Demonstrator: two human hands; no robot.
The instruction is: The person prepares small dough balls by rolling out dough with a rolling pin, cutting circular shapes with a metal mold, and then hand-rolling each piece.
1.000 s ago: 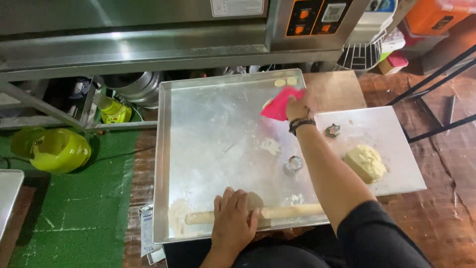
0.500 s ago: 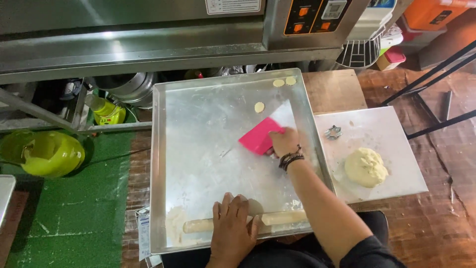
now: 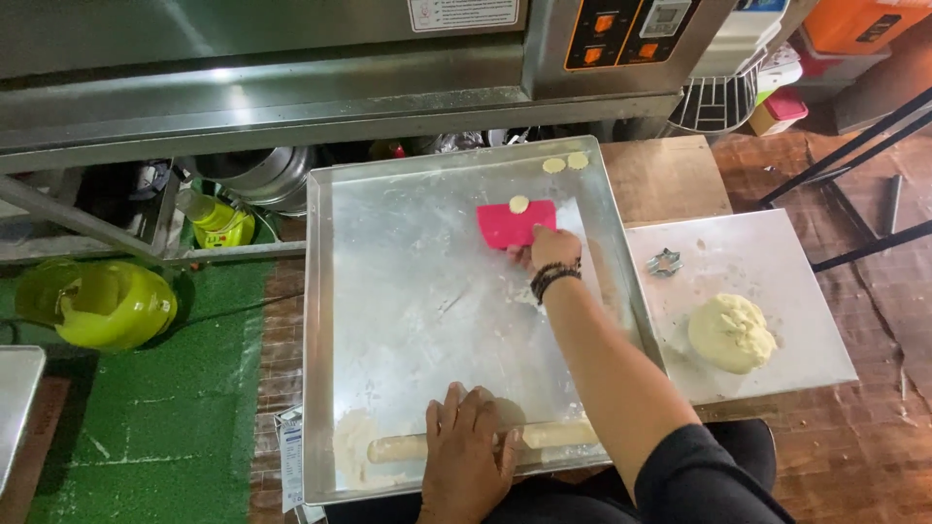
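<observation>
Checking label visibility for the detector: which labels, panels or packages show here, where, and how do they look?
Label sticker: oven front, top centre; white rectangle, dark print.
Control panel: oven's right end; black, orange buttons, small pale display.
Printed packet: under the metal tray's near-left corner; white and blue, mostly hidden.

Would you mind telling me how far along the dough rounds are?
Done: two dough rounds sit at the tray's far edge. In hand: the right hand carries a third round on the pink scraper; the left hand rests on the rolling pin. Left: the dough lump.
</observation>
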